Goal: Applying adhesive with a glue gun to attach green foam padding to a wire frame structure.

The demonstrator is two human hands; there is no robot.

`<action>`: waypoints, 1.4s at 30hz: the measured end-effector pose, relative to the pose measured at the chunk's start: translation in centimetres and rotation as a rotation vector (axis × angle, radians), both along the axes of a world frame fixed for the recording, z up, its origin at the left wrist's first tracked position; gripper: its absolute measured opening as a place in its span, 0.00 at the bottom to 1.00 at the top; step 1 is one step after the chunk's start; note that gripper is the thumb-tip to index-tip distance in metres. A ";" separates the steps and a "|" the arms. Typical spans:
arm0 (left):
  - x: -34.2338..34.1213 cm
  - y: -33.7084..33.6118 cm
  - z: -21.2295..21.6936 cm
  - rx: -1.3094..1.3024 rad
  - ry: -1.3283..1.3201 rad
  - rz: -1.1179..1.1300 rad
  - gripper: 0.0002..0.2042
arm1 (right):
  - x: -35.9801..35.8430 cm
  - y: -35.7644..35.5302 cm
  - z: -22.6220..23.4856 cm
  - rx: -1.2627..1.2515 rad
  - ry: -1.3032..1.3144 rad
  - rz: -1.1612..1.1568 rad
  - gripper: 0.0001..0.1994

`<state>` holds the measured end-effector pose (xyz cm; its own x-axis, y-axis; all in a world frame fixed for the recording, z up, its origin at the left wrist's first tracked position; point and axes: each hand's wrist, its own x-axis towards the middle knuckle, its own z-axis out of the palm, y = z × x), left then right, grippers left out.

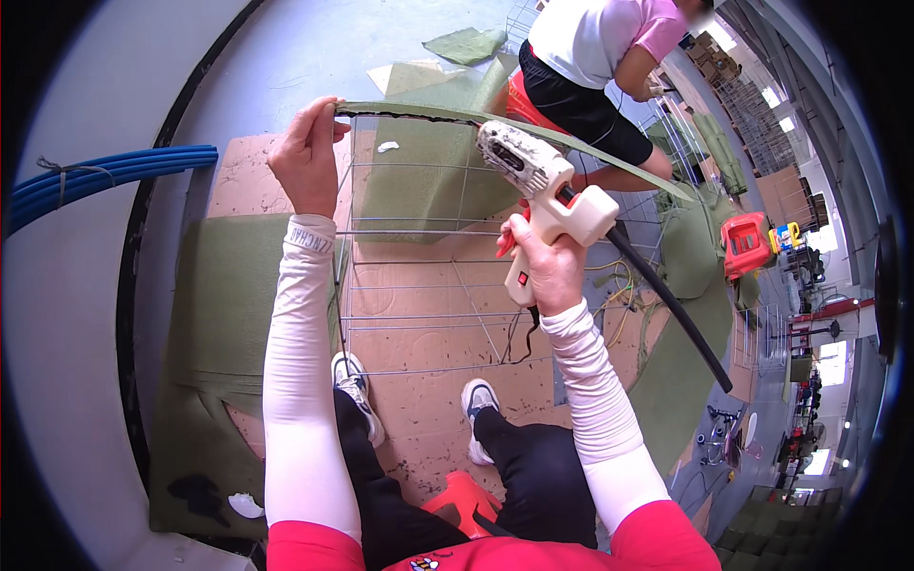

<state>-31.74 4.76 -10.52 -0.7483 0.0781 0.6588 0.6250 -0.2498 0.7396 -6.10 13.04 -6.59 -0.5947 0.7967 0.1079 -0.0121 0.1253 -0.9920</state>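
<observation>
My right hand [550,265] grips the handle of a cream-coloured glue gun [545,195], its nozzle end smeared dark. A long black glue stick [674,312] runs out of the gun's back. The nozzle is at the top of a wire grid frame [424,316], by a narrow green fabric strip [600,152]. A dark line of glue [414,115] lies along the strip, left of the nozzle. At the frame's top left corner my left hand [309,157] pinches the strip's end. Green fabric [419,181] shows behind the upper wires.
Brown cardboard [409,271] covers the floor under the frame. Another person [595,76] sits on a red stool [528,107] at the upper right. Blue tubes [114,176] jut in from the left wall. More green fabric [224,305] lies at left; a red container [745,246] stands at right.
</observation>
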 end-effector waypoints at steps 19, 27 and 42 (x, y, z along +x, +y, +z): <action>0.3 -0.1 0.0 0.004 -0.006 0.006 0.06 | -0.5 -0.8 -0.2 -0.014 0.016 0.025 0.14; 0.2 -0.2 0.1 0.007 -0.016 -0.009 0.06 | 0.3 -0.1 -0.7 -0.012 0.004 0.005 0.13; 0.3 -0.3 0.3 -0.014 -0.002 0.007 0.06 | 0.9 0.2 -0.5 -0.019 0.008 -0.009 0.13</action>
<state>-31.45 4.48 -10.24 -0.7504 0.0817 0.6559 0.6250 -0.2352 0.7444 -5.22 13.28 -7.12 -0.5865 0.8041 0.0972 -0.0185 0.1067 -0.9941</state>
